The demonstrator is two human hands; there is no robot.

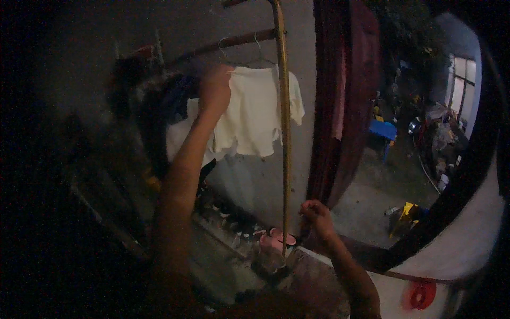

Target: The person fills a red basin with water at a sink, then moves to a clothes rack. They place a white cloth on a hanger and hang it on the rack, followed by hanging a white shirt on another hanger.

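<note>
A short-sleeved white shirt (249, 109) hangs from a wire hanger (258, 50) on the rail of a clothes rack. My left hand (215, 93) is raised to the shirt's left shoulder, its fingers closed at the cloth there; dim light blurs the fingertips. My right hand (317, 217) is lower, just right of the rack's brass-coloured upright pole (285, 154) and apart from it. Its fingers are curled in, and nothing shows in them. The pole crosses in front of the shirt near one sleeve.
Dark clothes (159, 101) hang further left on the rail (228, 41). Pink shoes (277, 239) lie by the pole's foot. Right of the grey wall stands a dark red door (345, 101). Beyond the doorway are a blue stool (383, 129) and a yellow object (406, 215).
</note>
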